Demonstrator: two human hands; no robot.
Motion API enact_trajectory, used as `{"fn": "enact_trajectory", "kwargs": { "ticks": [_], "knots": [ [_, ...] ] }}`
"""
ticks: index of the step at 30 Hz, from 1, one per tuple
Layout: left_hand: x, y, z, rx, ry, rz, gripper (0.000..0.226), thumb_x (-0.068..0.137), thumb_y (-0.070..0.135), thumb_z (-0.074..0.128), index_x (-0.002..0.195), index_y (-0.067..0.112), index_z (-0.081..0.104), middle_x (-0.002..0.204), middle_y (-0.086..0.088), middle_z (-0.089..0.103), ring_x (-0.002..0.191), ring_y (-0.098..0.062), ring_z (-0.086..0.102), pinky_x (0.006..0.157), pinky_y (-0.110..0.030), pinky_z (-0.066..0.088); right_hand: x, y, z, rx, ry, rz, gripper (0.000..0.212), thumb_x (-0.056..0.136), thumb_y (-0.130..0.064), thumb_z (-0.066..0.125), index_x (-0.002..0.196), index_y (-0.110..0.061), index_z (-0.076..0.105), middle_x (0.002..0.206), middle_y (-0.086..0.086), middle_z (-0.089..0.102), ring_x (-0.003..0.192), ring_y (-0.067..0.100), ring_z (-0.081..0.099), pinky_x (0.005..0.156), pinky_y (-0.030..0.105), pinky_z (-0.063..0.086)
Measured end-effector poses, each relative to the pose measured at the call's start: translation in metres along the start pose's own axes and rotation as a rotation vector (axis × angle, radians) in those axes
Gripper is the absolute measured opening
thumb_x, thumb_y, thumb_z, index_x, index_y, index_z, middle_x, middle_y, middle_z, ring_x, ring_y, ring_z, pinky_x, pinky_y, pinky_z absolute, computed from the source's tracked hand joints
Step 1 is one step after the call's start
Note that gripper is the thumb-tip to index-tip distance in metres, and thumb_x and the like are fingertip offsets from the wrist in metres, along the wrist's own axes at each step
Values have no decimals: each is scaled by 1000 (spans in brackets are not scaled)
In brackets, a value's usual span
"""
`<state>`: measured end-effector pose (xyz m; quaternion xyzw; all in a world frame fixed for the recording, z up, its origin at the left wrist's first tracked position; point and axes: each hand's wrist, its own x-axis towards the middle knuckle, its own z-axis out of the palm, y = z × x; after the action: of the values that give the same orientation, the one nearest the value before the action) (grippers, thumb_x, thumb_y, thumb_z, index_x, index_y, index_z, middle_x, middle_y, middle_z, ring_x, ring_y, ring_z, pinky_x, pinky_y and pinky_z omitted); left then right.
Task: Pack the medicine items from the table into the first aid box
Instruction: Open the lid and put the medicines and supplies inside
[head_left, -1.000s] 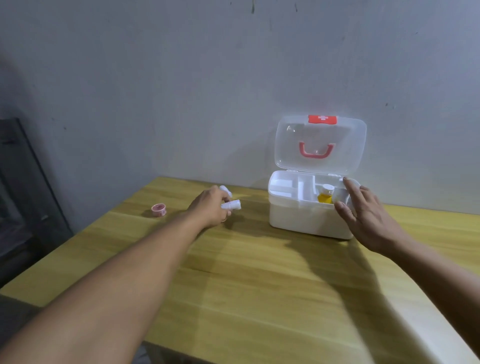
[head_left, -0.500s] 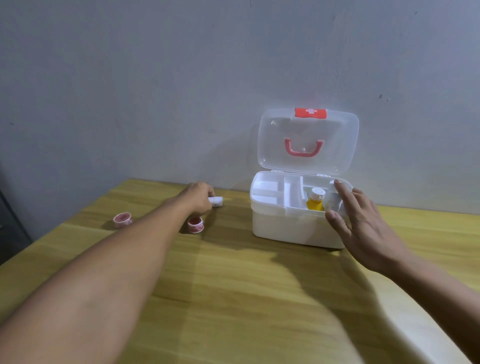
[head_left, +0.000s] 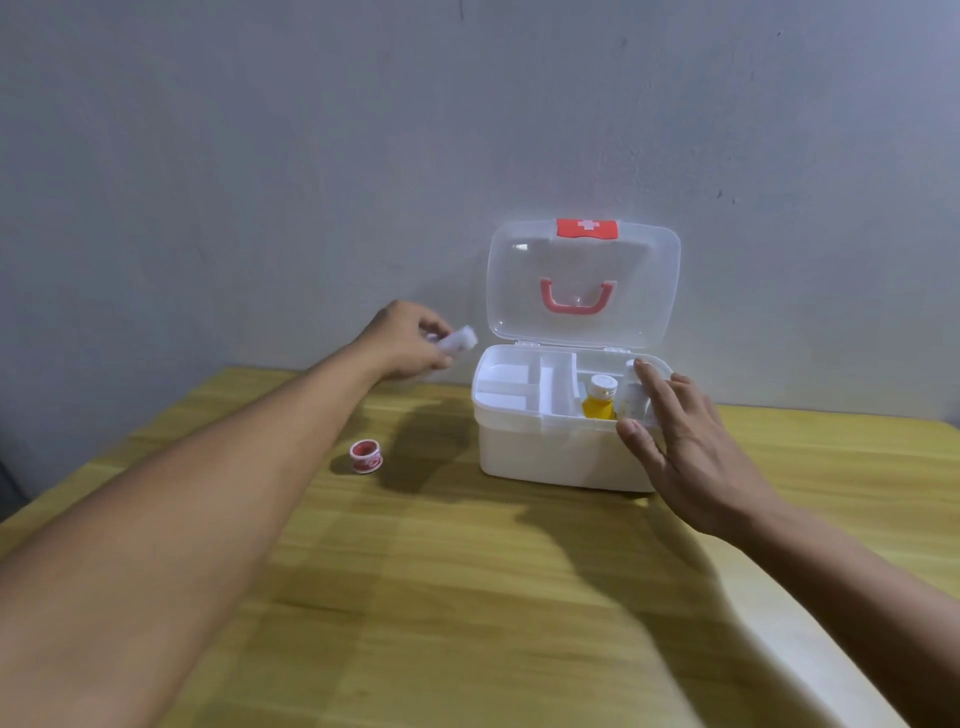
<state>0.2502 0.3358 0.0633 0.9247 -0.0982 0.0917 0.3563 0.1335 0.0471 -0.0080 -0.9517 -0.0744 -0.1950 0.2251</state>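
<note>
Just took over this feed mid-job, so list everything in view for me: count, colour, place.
first aid box: 1, white, clear lid open, back of table
yellow bottle: 1, white cap, in box's right compartment
pale bottle: 1, beside the yellow one, partly hidden
tape roll: 1, red and white, on table left of box
small white container: 1, held in the air left of lid
table: 1, yellow wood
left hand: grips the container
right hand: open, at box's right front corner

First aid box (head_left: 556, 452) left compartments lie open; right hand (head_left: 685, 447) and yellow bottle (head_left: 599, 400) block the right.
</note>
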Motion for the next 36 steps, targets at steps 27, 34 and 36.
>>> {"fn": "enact_trajectory", "kwargs": {
  "ticks": [27,34,36],
  "knots": [
    [2,89,36,117,-255,78,18,85,15,64,102,13,70,105,-9,67,98,-25,61,84,-36,48,-1,-2,-3,-17,-9,9,70,92,-60,26,151,-33,2,148,5,29,146,18,7,114,36,20],
    [1,101,48,-2,-150,5,15,78,26,69,84,13,68,79,-8,57,68,-23,53,67,-34,50,0,-1,-3,-21,-15,10,70,91,-62,25,151,-34,1,149,3,28,146,18,6,114,37,20],
    [-2,103,55,-28,-138,-73,25,77,28,73,85,6,65,75,-9,60,59,-23,60,60,-29,51,-1,-2,-3,-15,-20,15,70,92,-61,26,151,-34,0,150,3,27,146,18,5,114,36,20]
  ]
}}
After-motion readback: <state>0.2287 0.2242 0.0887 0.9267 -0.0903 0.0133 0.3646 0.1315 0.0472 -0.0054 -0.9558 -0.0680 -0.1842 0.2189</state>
